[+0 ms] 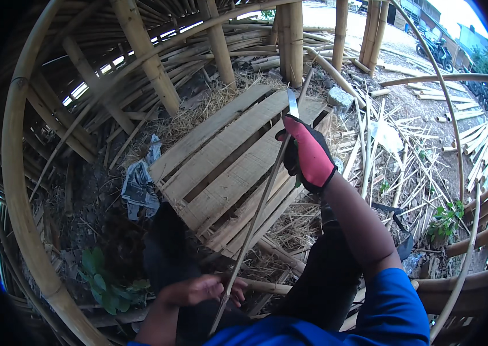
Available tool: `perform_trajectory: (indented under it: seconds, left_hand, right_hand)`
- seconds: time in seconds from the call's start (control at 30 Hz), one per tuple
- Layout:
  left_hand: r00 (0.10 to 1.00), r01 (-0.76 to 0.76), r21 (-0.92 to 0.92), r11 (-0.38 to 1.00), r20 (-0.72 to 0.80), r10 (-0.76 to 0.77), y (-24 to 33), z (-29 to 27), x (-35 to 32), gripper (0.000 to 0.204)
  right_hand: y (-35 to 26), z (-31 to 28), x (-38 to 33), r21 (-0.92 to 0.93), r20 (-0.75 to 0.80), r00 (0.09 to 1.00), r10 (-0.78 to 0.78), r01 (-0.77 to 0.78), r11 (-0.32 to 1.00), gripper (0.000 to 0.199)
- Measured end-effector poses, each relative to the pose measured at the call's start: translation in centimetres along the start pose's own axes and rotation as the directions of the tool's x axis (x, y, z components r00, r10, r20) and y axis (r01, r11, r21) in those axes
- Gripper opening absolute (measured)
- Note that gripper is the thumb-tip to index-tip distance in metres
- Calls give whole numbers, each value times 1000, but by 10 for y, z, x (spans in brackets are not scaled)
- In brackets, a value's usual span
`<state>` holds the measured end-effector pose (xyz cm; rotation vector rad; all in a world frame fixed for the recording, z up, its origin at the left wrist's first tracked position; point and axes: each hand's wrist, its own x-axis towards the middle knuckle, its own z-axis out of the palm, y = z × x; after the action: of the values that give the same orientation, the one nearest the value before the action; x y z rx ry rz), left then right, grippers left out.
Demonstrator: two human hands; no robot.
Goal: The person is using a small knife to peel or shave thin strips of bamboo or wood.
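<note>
- Over the near corner of the wooden pallet, above straw and offcuts: a thin bamboo strip slanting from the lap up toward the far posts.
- Right hand, in a red and black glove, closed round a knife handle; blade pointing up and away, lying against the strip's upper part.
- Left hand, bare, fingers curled round the strip's lower end, just above the dark trouser knee.
- Likely trouble one: blade slipping off the narrow strip on a hard stroke, since the strip is slim and unsupported along its middle; whether the edge bites or merely rests cannot be told.
- Likely trouble two: a cut to the ungloved hand if the knife runs down the strip toward the lap; nothing shields those fingers.
- Likely trouble three: splinters along a freshly split edge, sliding through the bare grip.
- Likely trouble four: strip bowing or snapping under sideways pressure, flicking its far end about near the bamboo posts.
- Also underfoot: loose bamboo slivers right of the pallet and crumpled newspaper at its left edge, poor footing for any shift of weight.
</note>
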<state>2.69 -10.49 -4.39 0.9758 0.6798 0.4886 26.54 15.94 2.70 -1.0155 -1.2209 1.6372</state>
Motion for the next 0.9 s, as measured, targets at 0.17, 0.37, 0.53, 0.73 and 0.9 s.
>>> perform_trajectory:
  seconds: [0.17,0.37,0.53,0.73,0.9]
  left_hand:
    - [969,-7,139,990,-245,41,9,-20,16,80]
    - [882,-292,19,956,-381,277,30,2,43,58]
    - [869,-311,-260,914,-467,163,3,-4,37,31]
    - [921,-349,-550,759,-349,171,-22,-19,36,36]
    - [864,-336,-410,848,-492,105,-19,-11,37,42]
  right_hand:
    - [18,33,-24,33,184,981,67,-74,997,56]
    - [47,69,-54,-138,317,932,177,-139,981,57]
    - [33,56,-38,-535,394,910,131,111,837,56]
    - [34,16,13,-646,441,864,-244,494,581,32]
    - [48,26,21,-563,356,875,-329,482,672,38]
